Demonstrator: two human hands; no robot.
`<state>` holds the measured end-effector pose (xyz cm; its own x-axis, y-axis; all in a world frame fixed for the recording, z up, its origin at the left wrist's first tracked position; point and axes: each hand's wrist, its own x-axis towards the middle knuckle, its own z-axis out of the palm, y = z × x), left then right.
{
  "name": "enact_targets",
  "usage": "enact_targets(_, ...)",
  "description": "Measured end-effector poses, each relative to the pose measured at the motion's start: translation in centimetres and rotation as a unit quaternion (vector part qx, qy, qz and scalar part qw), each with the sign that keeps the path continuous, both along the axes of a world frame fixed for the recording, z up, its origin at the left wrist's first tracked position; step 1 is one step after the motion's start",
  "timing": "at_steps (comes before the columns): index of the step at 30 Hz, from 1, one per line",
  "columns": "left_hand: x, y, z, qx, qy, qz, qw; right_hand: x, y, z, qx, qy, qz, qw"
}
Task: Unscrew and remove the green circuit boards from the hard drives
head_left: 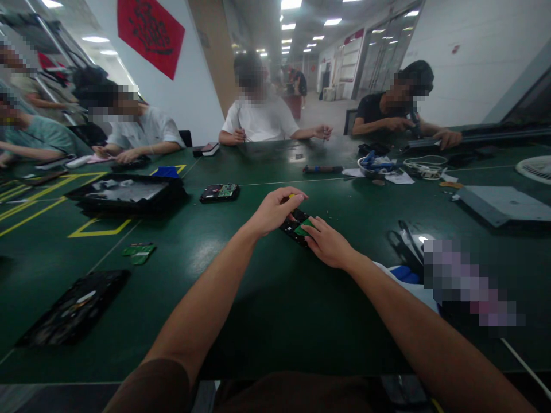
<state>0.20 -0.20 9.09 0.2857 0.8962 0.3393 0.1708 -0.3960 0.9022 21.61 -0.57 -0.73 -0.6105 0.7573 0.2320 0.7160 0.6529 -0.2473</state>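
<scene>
While the left hand point(275, 211) pinches what looks like a small yellow tool handle point(291, 197) between bent fingers and thumb, the right hand point(329, 242) rests, fingers loosely spread, on the black rectangular device with an exposed green circuit board point(303, 226). The device lies flat on the glossy dark green desk point(275, 287). From where I stand, the left hand hides the tool's tip; I cannot tell whether it is seated.

Slip: a tilted or poorly seated tip may skid, scoring the board or striking the right hand's fingertips close by.

Rotation: on this smooth surface, the device may turn under the tool if the right hand presses too lightly.

Lost parts: tiny pale loose pieces point(330, 218) lie just beyond the device, to its right; a careless sweep of the right hand could scatter them.

Board damage: excessive fingertip pressure could flex the exposed board.
</scene>
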Motion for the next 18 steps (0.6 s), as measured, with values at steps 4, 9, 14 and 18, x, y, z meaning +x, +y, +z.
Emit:
enact_targets(4,0.00,0.05,0.01,-0.030,-0.028,-0.030,0.999,-0.05,-0.02,-0.04,0.006,-0.002,0.003,1.000)
enact_targets(9,0.11,0.09,-0.03,-0.099,-0.111,-0.039,0.988,-0.09,-0.10,0.13,0.004,-0.014,-0.002,1.000)
enact_targets(14,0.12,-0.16,0.28,-0.083,-0.110,-0.025,0.990,-0.19,-0.24,0.31,0.016,-0.024,-0.001,1.000)
enact_targets(18,0.15,-0.13,0.13,-0.026,-0.048,0.029,0.998,-0.26,-0.23,0.16,0.021,-0.023,0.005,1.000)
